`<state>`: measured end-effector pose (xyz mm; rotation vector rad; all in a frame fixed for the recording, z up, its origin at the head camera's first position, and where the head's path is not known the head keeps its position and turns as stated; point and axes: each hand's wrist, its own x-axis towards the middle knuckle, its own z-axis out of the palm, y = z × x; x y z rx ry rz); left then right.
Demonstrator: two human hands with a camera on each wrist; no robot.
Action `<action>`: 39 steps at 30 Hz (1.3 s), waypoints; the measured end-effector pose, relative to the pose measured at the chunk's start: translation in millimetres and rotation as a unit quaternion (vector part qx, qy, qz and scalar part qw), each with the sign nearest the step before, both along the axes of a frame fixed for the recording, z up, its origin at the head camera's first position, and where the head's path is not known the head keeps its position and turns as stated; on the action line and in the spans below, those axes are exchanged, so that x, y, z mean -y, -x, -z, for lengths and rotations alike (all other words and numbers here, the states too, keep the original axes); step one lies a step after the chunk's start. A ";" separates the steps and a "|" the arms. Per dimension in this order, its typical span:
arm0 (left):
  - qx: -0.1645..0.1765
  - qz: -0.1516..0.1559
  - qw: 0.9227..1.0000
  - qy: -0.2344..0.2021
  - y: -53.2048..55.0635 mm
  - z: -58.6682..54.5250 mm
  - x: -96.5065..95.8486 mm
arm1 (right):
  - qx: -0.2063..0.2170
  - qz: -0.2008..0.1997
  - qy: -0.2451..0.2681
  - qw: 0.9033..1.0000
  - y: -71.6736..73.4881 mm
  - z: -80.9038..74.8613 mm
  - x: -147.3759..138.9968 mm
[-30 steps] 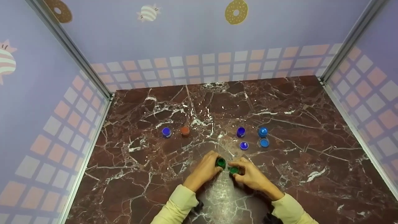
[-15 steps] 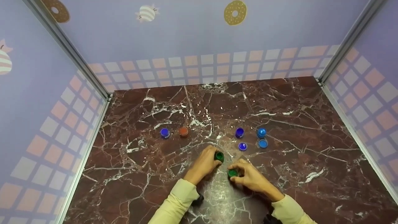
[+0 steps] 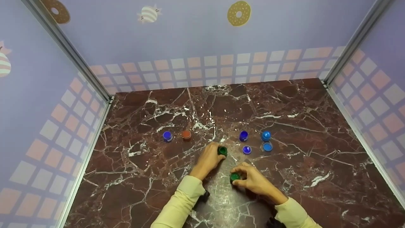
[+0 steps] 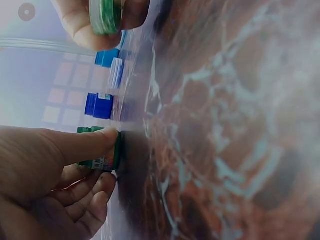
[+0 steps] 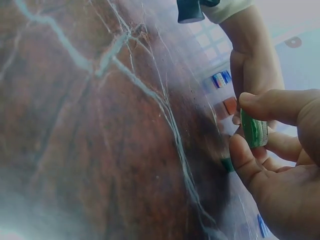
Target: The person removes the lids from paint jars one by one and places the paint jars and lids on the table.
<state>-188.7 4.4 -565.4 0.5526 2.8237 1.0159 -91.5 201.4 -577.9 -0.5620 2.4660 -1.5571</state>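
Observation:
My left hand grips a small green paint jar between thumb and fingers, its mouth uncovered. In the left wrist view the jar is upright, its base close to the marble-patterned tabletop. Nearer the front, my right hand pinches a round green lid by its edge. Green paint coats the lid's inner face, and its ridged rim shows in the right wrist view on the lid. Jar and lid are apart.
Beyond my hands on the right stand a dark blue jar and a light blue jar, a blue lid and a light blue lid before them. Left stand a violet-blue jar and an orange-brown jar. Patterned panels enclose the table.
My left hand has carried the green jar forward, away from the lid and toward the row of jars. My right hand has drawn the lid slightly back and left, still pinching it.

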 end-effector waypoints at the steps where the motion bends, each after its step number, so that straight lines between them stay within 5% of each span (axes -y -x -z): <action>1: 0.000 -0.003 1.000 0.000 1.7 0.2 -0.6 | -0.001 0.000 0.000 1.000 0.2 0.2 0.3; 18: -0.040 -0.045 0.998 0.027 28.1 1.4 -10.5 | 0.003 0.000 -0.004 1.000 0.4 2.2 3.2; 39: -0.020 -0.048 0.999 -0.006 50.0 0.4 -17.5 | 0.001 0.014 -0.002 1.000 3.6 -0.6 7.5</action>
